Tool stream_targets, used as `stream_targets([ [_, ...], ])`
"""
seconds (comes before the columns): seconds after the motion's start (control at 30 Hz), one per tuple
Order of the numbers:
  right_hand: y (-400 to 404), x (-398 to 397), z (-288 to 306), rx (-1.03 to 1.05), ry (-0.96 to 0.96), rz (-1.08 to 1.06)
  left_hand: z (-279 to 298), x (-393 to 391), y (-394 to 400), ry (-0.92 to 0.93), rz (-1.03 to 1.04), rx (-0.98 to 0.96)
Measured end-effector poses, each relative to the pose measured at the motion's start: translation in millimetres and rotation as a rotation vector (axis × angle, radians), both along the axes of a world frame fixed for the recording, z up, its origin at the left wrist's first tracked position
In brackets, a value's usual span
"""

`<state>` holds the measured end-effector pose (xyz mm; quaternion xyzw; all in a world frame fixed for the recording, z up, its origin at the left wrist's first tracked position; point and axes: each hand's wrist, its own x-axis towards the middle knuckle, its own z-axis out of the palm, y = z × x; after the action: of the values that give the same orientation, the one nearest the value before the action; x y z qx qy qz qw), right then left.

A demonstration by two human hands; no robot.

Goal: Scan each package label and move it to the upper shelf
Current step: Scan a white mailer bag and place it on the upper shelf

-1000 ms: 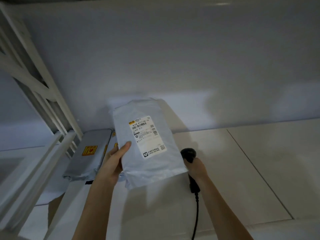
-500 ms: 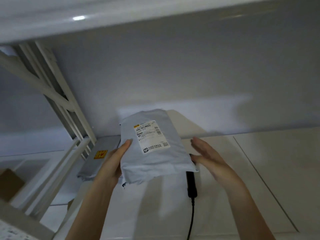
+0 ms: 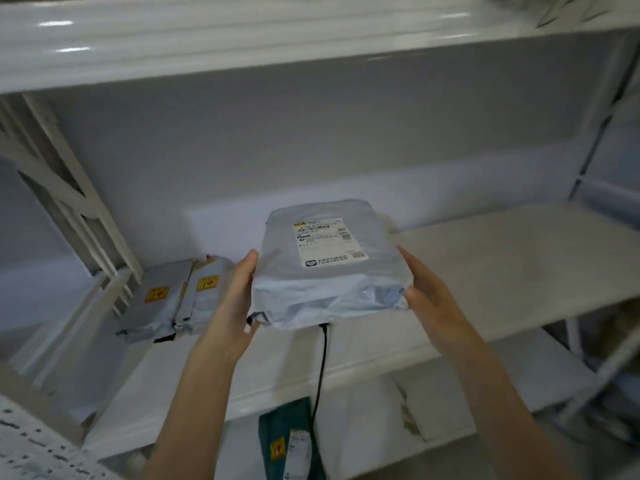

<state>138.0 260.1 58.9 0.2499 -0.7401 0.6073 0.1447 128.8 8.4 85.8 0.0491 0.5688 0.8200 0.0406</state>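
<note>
Nearest, low in the view, a dark green package (image 3: 292, 441) with a yellow sticker lies on the lower level, and a black cable (image 3: 320, 368) hangs down past the shelf edge (image 3: 346, 382) toward it. Above that, both forearms reach forward. The left hand (image 3: 239, 306) holds the left edge of a grey plastic package (image 3: 329, 271), fingers straight along its side with the thumb on top. The right hand (image 3: 427, 292) presses against the right edge, fingers stretched along it and loosely apart (how far they wrap underneath cannot be seen). The package sits between the two hands over the middle of the shelf, its white label (image 3: 327, 244) facing up; whether it touches the shelf board cannot be told. To the left, two grey packages (image 3: 173, 299) with yellow stickers lie side by side near the white frame (image 3: 69, 209). Farther up, the upper shelf (image 3: 277, 36) spans the view.
</note>
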Motion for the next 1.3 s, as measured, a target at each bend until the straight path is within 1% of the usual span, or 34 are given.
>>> stream_targets([
  [0.07,19,22,-4,0.026,0.067,-0.201,8,17,21,0.097,-0.151,-0.099],
  [0.1,28,31,-6,-0.006,0.045,-0.242,12,26,33,0.131,-0.188,-0.176],
  [0.13,35,45,1,0.002,0.026,-0.323,12,32,41,0.183,-0.190,-0.212],
  [0.17,43,54,4,0.007,-0.003,-0.360,6,32,46,0.253,-0.195,-0.252],
  [0.2,50,65,6,-0.053,-0.023,-0.355,6,33,56,0.278,-0.216,-0.346],
  [0.23,64,74,5,-0.102,-0.011,-0.341,10,37,69,0.289,-0.261,-0.366],
  [0.27,75,85,2,-0.108,0.004,-0.362,22,46,82,0.261,-0.297,-0.326],
  [0.3,92,92,5,-0.213,-0.067,-0.347,25,52,98,0.268,-0.300,-0.271],
  [0.33,103,100,13,-0.264,-0.091,-0.412,25,49,117,0.245,-0.308,-0.247],
  [0.37,114,105,21,-0.331,-0.081,-0.426,24,56,120,0.347,-0.388,-0.236],
  [0.4,121,111,33,-0.359,-0.095,-0.383,26,66,130,0.428,-0.385,-0.298],
  [0.43,134,118,36,-0.329,-0.067,-0.343,31,72,144,0.397,-0.388,-0.272],
  [0.47,147,125,37,-0.300,-0.059,-0.395,36,73,158,0.393,-0.405,-0.343],
  [0.5,160,135,40,-0.287,-0.022,-0.462,37,70,175,0.398,-0.383,-0.262],
  [0.53,174,147,41,-0.258,0.043,-0.428,46,73,197,0.380,-0.321,-0.286],
  [0.57,185,155,47,-0.227,0.059,-0.417,51,79,211,0.370,-0.288,-0.306],
  [0.6,194,163,52,-0.175,0.091,-0.424,54,83,225,0.401,-0.282,-0.283],
  [0.63,209,169,59,-0.155,0.103,-0.447,57,87,240,0.446,-0.310,-0.294],
  [0.67,218,177,71,-0.166,0.099,-0.426,64,88,256,0.514,-0.286,-0.304],
  [0.77,256,189,95,-0.053,0.222,-0.487,78,95,299,0.557,-0.208,-0.259],
  [0.8,270,192,101,-0.031,0.234,-0.512,84,98,312,0.594,-0.177,-0.242],
  [0.93,316,187,127,-0.019,0.300,-0.532,109,102,350,0.691,-0.071,-0.245],
  [1.1,341,162,162,-0.012,0.328,-0.523,149,96,373,0.698,0.017,-0.266],
  [1.27,351,117,189,-0.101,0.377,-0.616,187,71,387,0.746,0.094,-0.252],
  [1.3,352,105,196,-0.163,0.346,-0.577,194,66,391,0.748,0.100,-0.240],
])
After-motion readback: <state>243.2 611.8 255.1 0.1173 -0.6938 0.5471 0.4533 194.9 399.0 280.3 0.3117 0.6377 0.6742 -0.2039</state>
